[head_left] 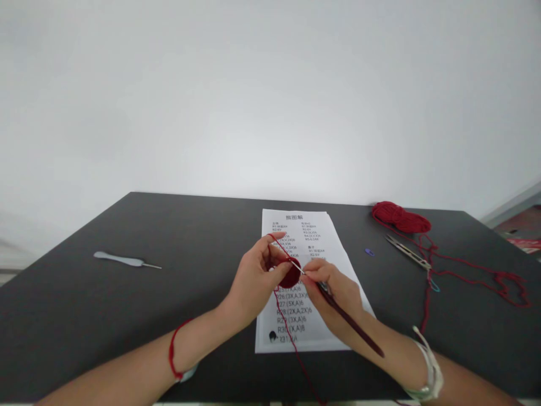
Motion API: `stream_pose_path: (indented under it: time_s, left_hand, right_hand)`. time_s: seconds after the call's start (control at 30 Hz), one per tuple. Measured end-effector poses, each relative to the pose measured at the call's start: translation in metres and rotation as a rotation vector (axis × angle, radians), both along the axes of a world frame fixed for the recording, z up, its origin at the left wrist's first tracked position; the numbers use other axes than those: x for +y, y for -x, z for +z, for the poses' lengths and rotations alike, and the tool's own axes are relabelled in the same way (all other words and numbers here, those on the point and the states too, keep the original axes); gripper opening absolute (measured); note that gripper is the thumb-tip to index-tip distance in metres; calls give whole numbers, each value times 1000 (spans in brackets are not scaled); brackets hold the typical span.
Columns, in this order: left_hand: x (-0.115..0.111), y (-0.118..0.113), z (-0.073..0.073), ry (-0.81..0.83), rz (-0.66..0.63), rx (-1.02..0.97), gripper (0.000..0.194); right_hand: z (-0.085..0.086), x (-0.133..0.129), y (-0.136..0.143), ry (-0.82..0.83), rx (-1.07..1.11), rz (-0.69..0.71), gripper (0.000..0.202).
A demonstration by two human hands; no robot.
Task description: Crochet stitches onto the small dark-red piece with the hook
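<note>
Over a printed sheet, my left hand [258,273] pinches a small round red crochet piece [291,275] between thumb and fingers. Red yarn [279,246] runs over its raised index finger. My right hand [336,290] grips a crochet hook with a dark handle [353,322]; the handle slants down to the right along the wrist. The hook's thin metal tip touches the upper edge of the red piece. A yarn strand hangs from the piece across the paper toward the near table edge.
The printed sheet [338,265] lies on the dark table [190,225]. A grey-handled hook [122,259] rests at left. Toward the right are a red yarn skein [399,217], scissors [408,252], a purple stitch marker [369,252] and loose yarn [469,277]. A black item [273,335] sits on the sheet.
</note>
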State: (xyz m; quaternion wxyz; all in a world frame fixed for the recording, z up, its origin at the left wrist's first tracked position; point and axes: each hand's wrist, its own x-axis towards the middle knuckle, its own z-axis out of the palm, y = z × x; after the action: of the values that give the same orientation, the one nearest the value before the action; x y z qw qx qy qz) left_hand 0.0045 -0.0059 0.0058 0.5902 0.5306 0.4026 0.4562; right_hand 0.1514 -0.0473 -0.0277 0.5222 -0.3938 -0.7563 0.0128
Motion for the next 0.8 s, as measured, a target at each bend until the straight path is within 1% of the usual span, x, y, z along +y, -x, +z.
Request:
stream_pose_path:
  time_s: [0.07,0.2,0.23,0.3,0.37,0.4,0.43,0.47,0.5,0.57,0.63,0.67,0.73,0.8]
  left_hand:
    - [-1,0,0,69,-23,-24,46]
    - [0,0,0,101,-51,-15,48]
    - [1,0,0,122,-72,-33,50]
    - [2,1,-1,218,-153,-117,54]
    - [3,1,-2,320,-229,-210,55]
    - [4,1,-2,343,-238,-240,54]
    - [4,1,-2,338,-224,-253,53]
    - [3,0,-2,310,-194,-246,52]
    - [3,0,-2,267,-157,-224,52]
    - [3,-1,-1,168,-87,-155,51]
    - [3,0,-1,77,-32,-79,50]
    - [4,0,-1,39,-12,-44,49]
    - [5,2,-3,-40,19,31,47]
    - [6,3,-4,-142,33,117,42]
  right_hand:
    - [-3,3,1,-1,-36,-5,12]
    - [1,15,-8,-69,-258,107,14]
    - [3,18,-11,-91,-262,139,14]
    - [6,21,-16,-158,-294,197,13]
    - [6,20,-16,-244,-371,185,14]
    - [5,18,-14,-277,-400,138,14]
    - [4,15,-11,-263,-386,55,15]
    - [2,12,-8,-203,-368,-11,15]
    - [1,10,-5,-119,-325,-39,16]
    - [-3,7,-2,-11,-151,-40,14]
    - [-5,6,-3,30,-40,2,11]
    - [-5,6,-4,32,-36,29,11]
    - [-3,6,-8,25,-99,93,12]
    - [1,6,-9,46,-115,115,13]
